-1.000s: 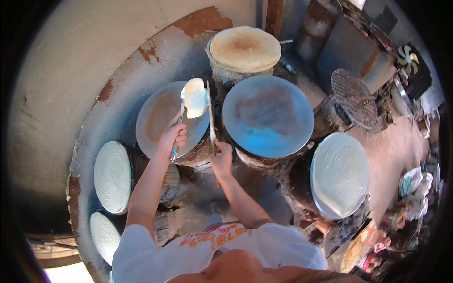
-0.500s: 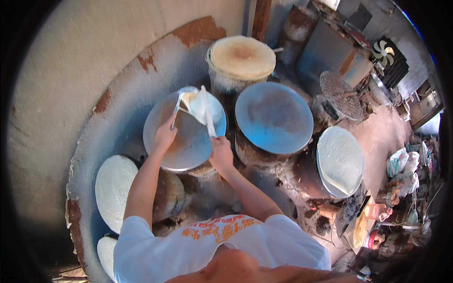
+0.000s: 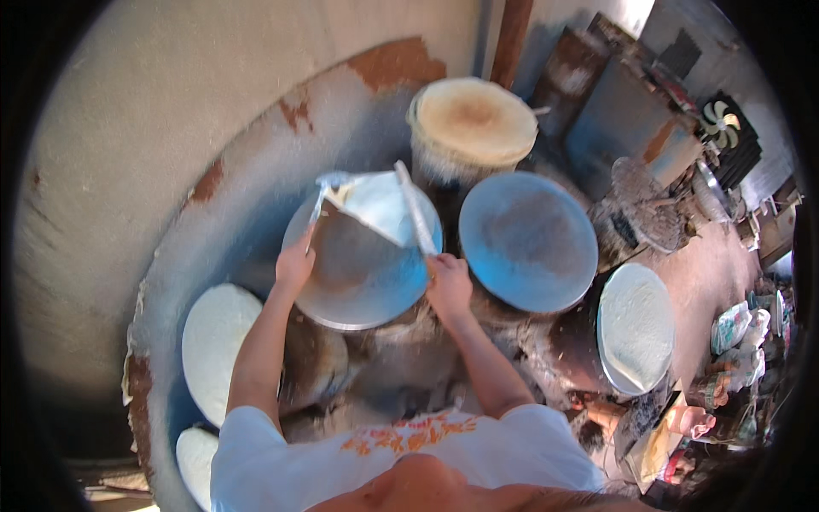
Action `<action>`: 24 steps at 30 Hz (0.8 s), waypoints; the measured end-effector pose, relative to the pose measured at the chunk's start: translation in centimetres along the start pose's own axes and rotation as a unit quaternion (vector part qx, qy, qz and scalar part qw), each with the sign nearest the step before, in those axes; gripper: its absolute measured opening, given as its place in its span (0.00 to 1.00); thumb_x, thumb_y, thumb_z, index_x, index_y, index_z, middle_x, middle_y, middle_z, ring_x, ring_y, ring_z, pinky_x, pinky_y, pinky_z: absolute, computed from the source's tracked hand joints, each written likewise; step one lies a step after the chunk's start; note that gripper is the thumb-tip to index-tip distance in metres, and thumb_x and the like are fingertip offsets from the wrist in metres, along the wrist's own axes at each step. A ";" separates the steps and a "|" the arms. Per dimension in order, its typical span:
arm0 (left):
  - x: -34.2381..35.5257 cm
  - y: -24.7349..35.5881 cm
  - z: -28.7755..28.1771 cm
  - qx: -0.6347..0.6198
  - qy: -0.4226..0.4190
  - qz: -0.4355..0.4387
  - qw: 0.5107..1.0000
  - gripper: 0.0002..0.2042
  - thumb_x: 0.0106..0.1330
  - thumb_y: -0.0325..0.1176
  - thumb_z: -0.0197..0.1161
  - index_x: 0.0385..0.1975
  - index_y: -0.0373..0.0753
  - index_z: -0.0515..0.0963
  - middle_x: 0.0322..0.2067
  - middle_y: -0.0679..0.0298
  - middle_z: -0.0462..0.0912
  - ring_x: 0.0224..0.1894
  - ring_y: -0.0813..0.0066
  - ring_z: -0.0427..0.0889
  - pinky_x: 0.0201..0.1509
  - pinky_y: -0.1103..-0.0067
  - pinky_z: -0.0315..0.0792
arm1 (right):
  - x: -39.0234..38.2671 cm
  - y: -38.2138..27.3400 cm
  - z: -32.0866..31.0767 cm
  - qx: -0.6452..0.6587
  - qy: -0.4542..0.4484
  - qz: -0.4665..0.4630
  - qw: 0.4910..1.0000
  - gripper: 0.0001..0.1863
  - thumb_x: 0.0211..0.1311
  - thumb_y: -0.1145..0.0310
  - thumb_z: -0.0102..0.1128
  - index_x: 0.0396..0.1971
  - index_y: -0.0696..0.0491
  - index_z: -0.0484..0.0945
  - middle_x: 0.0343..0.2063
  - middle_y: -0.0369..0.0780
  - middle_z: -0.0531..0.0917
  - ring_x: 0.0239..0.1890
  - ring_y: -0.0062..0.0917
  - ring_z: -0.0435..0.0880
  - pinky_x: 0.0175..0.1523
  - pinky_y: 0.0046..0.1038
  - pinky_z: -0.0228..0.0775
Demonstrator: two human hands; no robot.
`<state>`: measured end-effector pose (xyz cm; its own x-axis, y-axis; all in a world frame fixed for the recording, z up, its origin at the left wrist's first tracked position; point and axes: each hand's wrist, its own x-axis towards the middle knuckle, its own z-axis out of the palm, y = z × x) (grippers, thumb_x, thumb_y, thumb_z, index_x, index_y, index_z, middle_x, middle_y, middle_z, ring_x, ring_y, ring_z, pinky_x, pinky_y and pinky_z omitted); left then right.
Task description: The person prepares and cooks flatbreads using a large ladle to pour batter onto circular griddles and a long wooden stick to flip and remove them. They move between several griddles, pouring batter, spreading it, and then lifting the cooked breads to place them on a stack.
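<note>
Far-left griddle: coated with pale batter (image 3: 220,352).
Left hand (image 3: 295,268): fingers closed round the handle of a metal ladle (image 3: 331,180).
Middle griddle (image 3: 367,294): white batter sheet (image 3: 379,205) across its far part, between ladle and flat spreader.
Right hand (image 3: 449,287): fingers wrapped round the spreader (image 3: 415,210).
Pancake stack (image 3: 473,119): behind.
Bare griddle (image 3: 529,241): right of the right hand.
</note>
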<state>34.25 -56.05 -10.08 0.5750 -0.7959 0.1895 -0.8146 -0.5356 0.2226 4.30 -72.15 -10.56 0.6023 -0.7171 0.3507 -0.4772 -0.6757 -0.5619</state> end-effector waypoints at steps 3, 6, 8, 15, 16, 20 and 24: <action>-1.5 2.7 0.0 -0.034 -0.053 -0.044 0.997 0.30 0.60 0.35 0.55 0.64 0.63 0.59 0.36 0.50 0.80 0.33 0.49 0.80 0.39 0.61 0.75 | -2.5 1.2 1.9 0.054 0.008 -0.004 0.999 0.19 0.45 0.77 0.55 0.42 0.53 0.79 0.38 0.41 0.78 0.43 0.40 0.75 0.44 0.36 0.72; -3.5 1.4 0.9 -0.103 0.083 0.002 0.991 0.29 0.60 0.31 0.54 0.64 0.59 0.60 0.36 0.51 0.82 0.29 0.52 0.80 0.35 0.63 0.75 | 1.8 -1.6 3.0 0.057 0.008 -0.070 0.996 0.18 0.46 0.78 0.54 0.40 0.54 0.80 0.37 0.41 0.79 0.43 0.40 0.75 0.44 0.37 0.72; -5.2 0.6 0.2 -0.115 0.164 0.052 0.978 0.29 0.60 0.29 0.54 0.64 0.57 0.60 0.35 0.53 0.83 0.25 0.55 0.80 0.31 0.65 0.75 | 2.8 -0.6 1.2 0.009 -0.014 -0.094 0.995 0.16 0.46 0.79 0.54 0.38 0.54 0.81 0.36 0.40 0.80 0.41 0.39 0.75 0.42 0.36 0.73; -7.0 7.0 -4.6 -0.573 0.003 -0.262 0.776 0.30 0.63 0.25 0.47 0.67 0.52 0.56 0.15 0.66 0.67 0.09 0.81 0.61 0.11 0.81 0.60 | 4.3 3.5 2.5 0.015 -0.049 -0.157 0.986 0.21 0.42 0.79 0.58 0.41 0.53 0.79 0.37 0.39 0.79 0.40 0.39 0.75 0.44 0.35 0.73; -7.4 8.8 -5.9 -0.665 0.004 -0.283 0.691 0.29 0.65 0.25 0.46 0.67 0.53 0.55 0.14 0.68 0.64 0.09 0.83 0.60 0.10 0.83 0.59 | 5.0 3.6 2.9 0.020 -0.054 -0.167 0.984 0.21 0.42 0.79 0.58 0.41 0.53 0.79 0.37 0.39 0.79 0.40 0.39 0.75 0.44 0.35 0.73; -10.5 11.4 -8.1 -0.918 0.030 -0.245 0.311 0.22 0.71 0.29 0.40 0.64 0.56 0.60 0.17 0.71 0.59 0.10 0.86 0.56 0.08 0.88 0.55 | 9.2 2.3 4.7 0.020 -0.135 -0.259 0.956 0.20 0.42 0.79 0.58 0.40 0.54 0.78 0.37 0.42 0.77 0.41 0.39 0.75 0.43 0.35 0.73; -12.9 15.5 -9.4 -0.980 0.014 -0.139 0.142 0.20 0.73 0.33 0.37 0.63 0.56 0.61 0.20 0.68 0.60 0.13 0.84 0.61 0.14 0.88 0.61 | 9.4 1.3 4.1 0.066 -0.184 -0.304 0.932 0.17 0.42 0.79 0.56 0.38 0.54 0.78 0.36 0.42 0.78 0.40 0.40 0.75 0.44 0.36 0.73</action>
<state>14.90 -51.45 -0.04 0.5867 -0.8049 -0.0886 0.8098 0.5838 0.0583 11.99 -79.07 -11.02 0.9266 -0.0850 0.3662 0.0917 -0.8936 -0.4394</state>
